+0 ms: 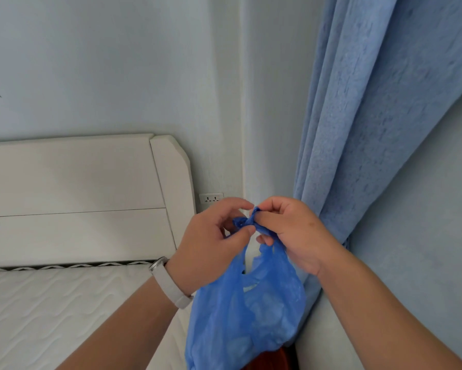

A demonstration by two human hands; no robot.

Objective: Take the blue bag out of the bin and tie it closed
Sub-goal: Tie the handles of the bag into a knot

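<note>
The bag [247, 311] hangs in mid-air at 6 o'clock of the view, held up by both hands in front of the room corner. Its body sags full and crinkled toward the bottom edge, and its two handle strips rise to a twisted bunch [247, 220] between the hands, just below centre.

The left hand [213, 241], at 7 o'clock of that bunch, is closed to a pinch: thumb and forefinger curve round the left strip, the other fingers loosely curled. A pale watch [171, 283] sits on that wrist. The right hand [291, 231], at 3 o'clock of the bunch, is also nearly closed, its fingertips clamped on the twisted plastic, with one strip running under its fingers. The two hands' fingertips nearly meet above the bunch. Whether a finished knot is there I cannot tell; below the hands a gap still shows between the handle loops.

A white headboard [77, 196] fills 9 o'clock, with a quilted mattress [51, 311] at 8 o'clock. A wall socket [211, 198] shows just above the left hand. A blue curtain [371, 116] drops from 1 o'clock behind the right hand. A dark reddish thing [272, 360] peeps out under the bag at the bottom edge; what it is I cannot tell.
</note>
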